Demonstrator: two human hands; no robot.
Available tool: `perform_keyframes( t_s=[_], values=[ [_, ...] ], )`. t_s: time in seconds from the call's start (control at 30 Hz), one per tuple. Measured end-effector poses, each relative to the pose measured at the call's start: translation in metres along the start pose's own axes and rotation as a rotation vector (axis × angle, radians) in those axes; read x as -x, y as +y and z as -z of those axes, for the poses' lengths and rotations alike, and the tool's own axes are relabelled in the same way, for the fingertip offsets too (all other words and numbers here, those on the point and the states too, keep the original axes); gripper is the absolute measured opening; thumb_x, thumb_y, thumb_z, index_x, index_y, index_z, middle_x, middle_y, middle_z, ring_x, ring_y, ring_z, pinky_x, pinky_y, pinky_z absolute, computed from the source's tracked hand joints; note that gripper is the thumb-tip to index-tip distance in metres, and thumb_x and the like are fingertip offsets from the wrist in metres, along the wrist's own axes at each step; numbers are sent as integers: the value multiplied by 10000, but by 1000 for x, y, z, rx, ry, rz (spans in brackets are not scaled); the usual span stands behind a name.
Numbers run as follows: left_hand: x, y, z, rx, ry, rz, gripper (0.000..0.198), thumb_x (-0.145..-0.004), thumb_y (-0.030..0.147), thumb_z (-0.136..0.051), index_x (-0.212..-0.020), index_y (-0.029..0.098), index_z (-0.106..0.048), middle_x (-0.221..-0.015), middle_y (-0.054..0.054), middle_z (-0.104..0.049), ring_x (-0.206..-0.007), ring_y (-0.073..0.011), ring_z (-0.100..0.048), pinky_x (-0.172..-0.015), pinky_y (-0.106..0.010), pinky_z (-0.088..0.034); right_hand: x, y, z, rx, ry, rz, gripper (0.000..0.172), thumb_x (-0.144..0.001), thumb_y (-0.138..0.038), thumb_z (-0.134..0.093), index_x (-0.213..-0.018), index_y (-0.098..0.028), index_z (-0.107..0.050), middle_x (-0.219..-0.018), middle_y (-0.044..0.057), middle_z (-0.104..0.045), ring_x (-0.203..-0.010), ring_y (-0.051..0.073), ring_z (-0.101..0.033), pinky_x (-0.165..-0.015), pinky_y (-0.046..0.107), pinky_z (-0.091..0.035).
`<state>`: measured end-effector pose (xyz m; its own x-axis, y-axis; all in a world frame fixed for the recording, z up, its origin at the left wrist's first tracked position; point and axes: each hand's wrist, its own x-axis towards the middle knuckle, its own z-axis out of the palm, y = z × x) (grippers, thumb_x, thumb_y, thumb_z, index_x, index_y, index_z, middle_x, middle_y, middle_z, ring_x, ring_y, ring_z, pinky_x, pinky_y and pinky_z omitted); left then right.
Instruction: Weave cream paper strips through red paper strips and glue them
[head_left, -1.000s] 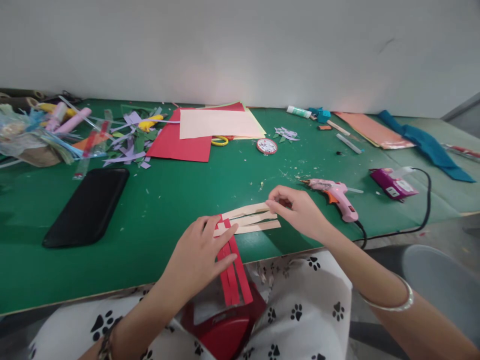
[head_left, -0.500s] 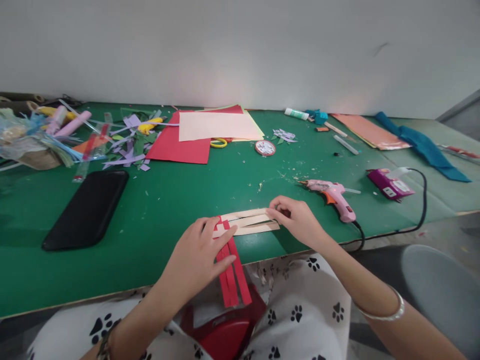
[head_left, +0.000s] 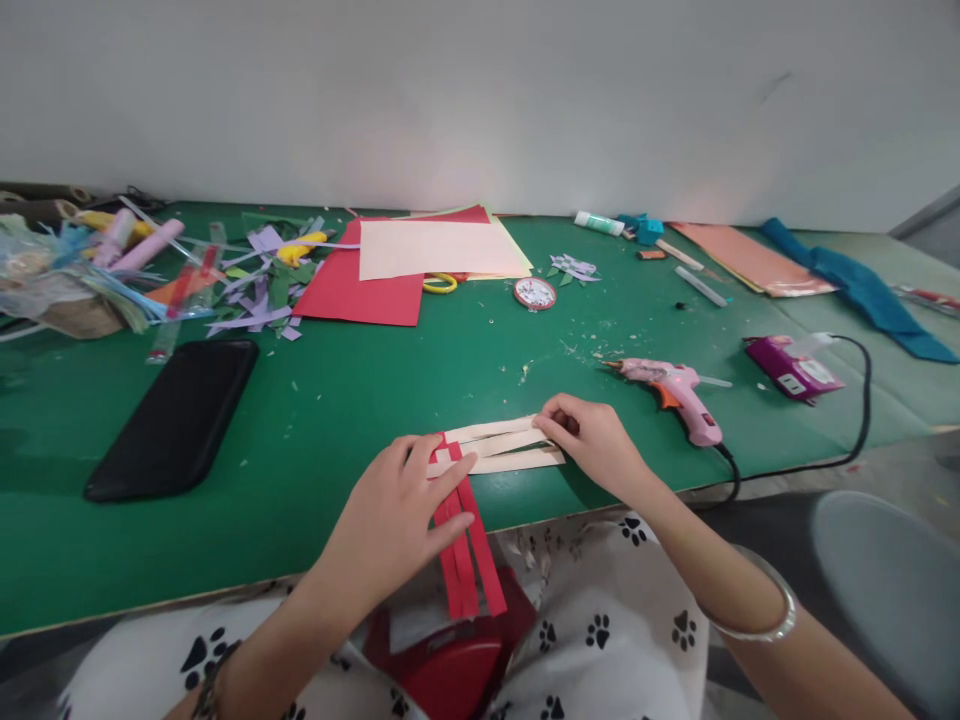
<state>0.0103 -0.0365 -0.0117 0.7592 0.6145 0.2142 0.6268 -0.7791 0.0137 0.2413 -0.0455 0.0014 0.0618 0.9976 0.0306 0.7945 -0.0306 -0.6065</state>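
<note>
Red paper strips (head_left: 480, 560) hang over the table's front edge and cross cream paper strips (head_left: 517, 460) at a small woven corner. My left hand (head_left: 397, 505) lies on that corner with its fingers spread, pressing it to the green table. The cream strips point right and fan slightly apart. At their right ends, my right hand (head_left: 589, 432) pinches the tip of a cream strip between thumb and forefinger. The lowest cream strip lies free below those fingers.
A black phone-like slab (head_left: 176, 420) lies at left. Scraps (head_left: 259, 285) and paper sheets (head_left: 427, 250) are at the back. A pink glue gun (head_left: 679, 395) and purple power adapter (head_left: 793, 367) sit at right; a grey stool (head_left: 889, 590) stands below.
The middle cream strip has been lifted a little and the gap below it is wider. My left hand stays on the woven corner. The view has shifted slightly.
</note>
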Motion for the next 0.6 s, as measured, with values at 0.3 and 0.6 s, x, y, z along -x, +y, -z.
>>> perform_keyframes(
  t_s=[0.3,0.6],
  values=[
    [0,0,0,26,-7,16,438,-791,444,-508,-1177,236,-527,-1047,-124,-521,-908,-256,-458,-723,-371,-452,0,-2,-1,-1,99,33,146,-742,-259,-530,-613,-192,-514,-509,-36,-534,-475,91,-465,-484,200,-334],
    [0,1,2,34,-29,29,441,-784,434,-526,-1178,238,-526,-1054,-124,-527,-920,-258,-460,-732,-371,-454,-6,-1,5,-63,35,30,167,-753,-266,-499,-607,-187,-515,-568,-20,-539,-509,96,-441,-498,223,-325]
  ],
)
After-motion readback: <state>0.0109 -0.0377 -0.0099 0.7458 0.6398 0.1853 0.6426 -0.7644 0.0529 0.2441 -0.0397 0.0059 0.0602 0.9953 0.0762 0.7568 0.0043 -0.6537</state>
